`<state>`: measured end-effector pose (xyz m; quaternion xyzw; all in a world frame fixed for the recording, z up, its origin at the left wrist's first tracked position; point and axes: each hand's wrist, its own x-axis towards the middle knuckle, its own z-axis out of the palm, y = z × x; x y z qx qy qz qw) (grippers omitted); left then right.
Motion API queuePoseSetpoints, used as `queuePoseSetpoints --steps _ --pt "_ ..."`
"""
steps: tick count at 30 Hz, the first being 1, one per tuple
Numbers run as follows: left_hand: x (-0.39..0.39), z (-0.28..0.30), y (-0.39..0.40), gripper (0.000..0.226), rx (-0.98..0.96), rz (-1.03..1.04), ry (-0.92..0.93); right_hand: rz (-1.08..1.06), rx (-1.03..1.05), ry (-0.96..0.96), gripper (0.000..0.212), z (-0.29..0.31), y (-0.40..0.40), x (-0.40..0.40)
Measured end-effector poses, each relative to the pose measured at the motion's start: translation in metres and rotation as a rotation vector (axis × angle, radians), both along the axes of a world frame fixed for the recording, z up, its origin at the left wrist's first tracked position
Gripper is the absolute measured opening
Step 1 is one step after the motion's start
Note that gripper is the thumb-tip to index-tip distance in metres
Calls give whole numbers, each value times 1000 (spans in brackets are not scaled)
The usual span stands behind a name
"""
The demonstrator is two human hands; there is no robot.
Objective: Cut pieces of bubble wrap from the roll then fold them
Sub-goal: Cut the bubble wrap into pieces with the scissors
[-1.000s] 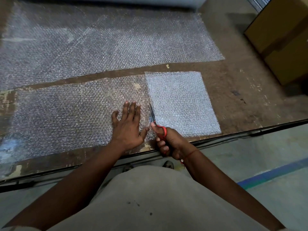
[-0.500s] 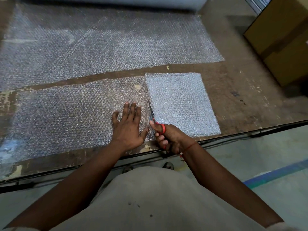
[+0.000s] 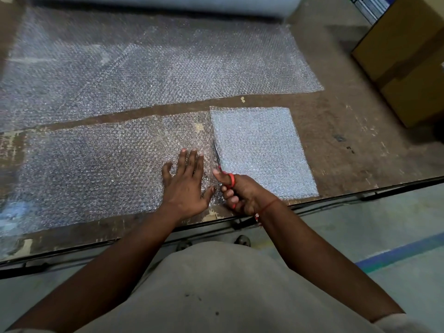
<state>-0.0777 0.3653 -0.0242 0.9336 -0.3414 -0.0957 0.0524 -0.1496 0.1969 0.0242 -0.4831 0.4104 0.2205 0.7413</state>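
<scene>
A strip of bubble wrap point(image 3: 96, 164) lies flat on the near part of the brown table point(image 3: 336, 145). My left hand point(image 3: 186, 183) presses it down, palm flat and fingers spread. Right beside it, my right hand point(image 3: 240, 194) is closed on red-handled scissors point(image 3: 224, 173), whose blades point away from me along the strip's right end. A thicker, paler folded stack of bubble wrap point(image 3: 262, 150) lies just right of the blades. A wide sheet point(image 3: 156, 68) runs back to the roll point(image 3: 168, 3) at the table's far edge.
A brown cardboard box point(image 3: 408, 61) stands at the table's right back corner. The table's near edge has a dark metal rim point(image 3: 360, 195). Beyond it is grey floor with a blue stripe point(image 3: 398, 252).
My right hand has slid the scissors a little further away from me along the cut line. My left hand stays pressed flat in the same spot.
</scene>
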Motion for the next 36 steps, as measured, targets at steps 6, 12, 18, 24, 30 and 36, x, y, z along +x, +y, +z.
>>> queuePoseSetpoints --steps 6,12,18,24,30,36 --pt "0 -1 0 99 -10 -2 -2 55 -24 36 46 7 -3 4" --pt "0 -2 1 99 -15 2 -4 156 -62 97 59 15 -8 15" --pt "0 -2 1 100 -15 -2 -6 127 -55 59 49 4 -10 18" --pt "0 -1 1 99 -4 -5 -6 105 -49 69 55 11 -11 21" --pt "0 1 1 99 16 -10 -6 170 -64 88 59 15 -14 31" --pt "1 2 1 101 35 -3 1 161 -74 62 52 10 -11 34"
